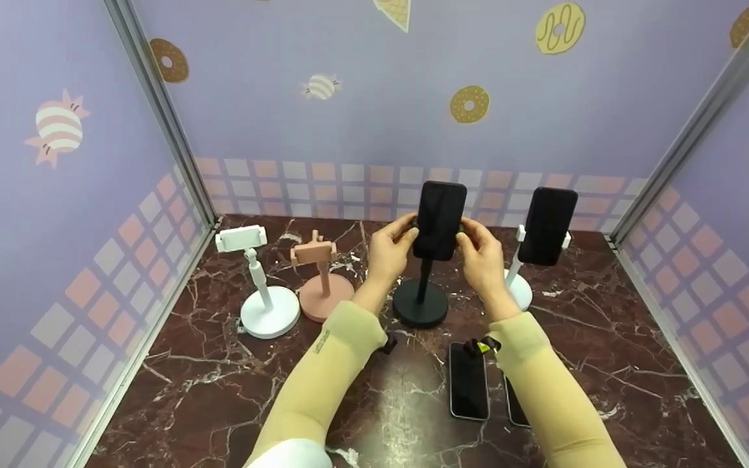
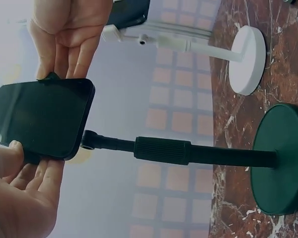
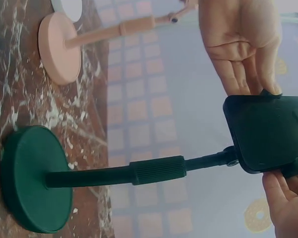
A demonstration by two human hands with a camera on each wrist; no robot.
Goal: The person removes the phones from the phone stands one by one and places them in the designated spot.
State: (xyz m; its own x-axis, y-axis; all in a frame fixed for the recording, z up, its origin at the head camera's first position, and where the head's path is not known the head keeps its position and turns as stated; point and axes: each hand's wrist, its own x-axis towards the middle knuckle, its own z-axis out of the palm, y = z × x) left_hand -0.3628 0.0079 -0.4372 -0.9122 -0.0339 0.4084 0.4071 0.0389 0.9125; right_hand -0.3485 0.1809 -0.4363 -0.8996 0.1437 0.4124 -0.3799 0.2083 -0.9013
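A black smartphone (image 1: 439,221) sits upright in the clamp of a black phone stand (image 1: 420,304), screen toward me. My left hand (image 1: 389,253) grips the phone's left edge at the clamp, thumb in front and fingers behind. On the opposite edge, my right hand (image 1: 484,260) holds it the same way. In the left wrist view, a small clamp end (image 2: 32,157) shows beside the left thumb. The right wrist view shows the other clamp end (image 3: 270,92) under the left thumb. The stand's ribbed collar (image 3: 159,170) and pole rise below the phone.
To the left are a white phone stand (image 1: 270,312) and a pink one (image 1: 326,296), both with bare clamps. At right, another white stand (image 1: 519,292) bears a dark phone (image 1: 548,226). One phone (image 1: 469,382) lies near my right forearm; another (image 1: 516,406) is partly hidden under it.
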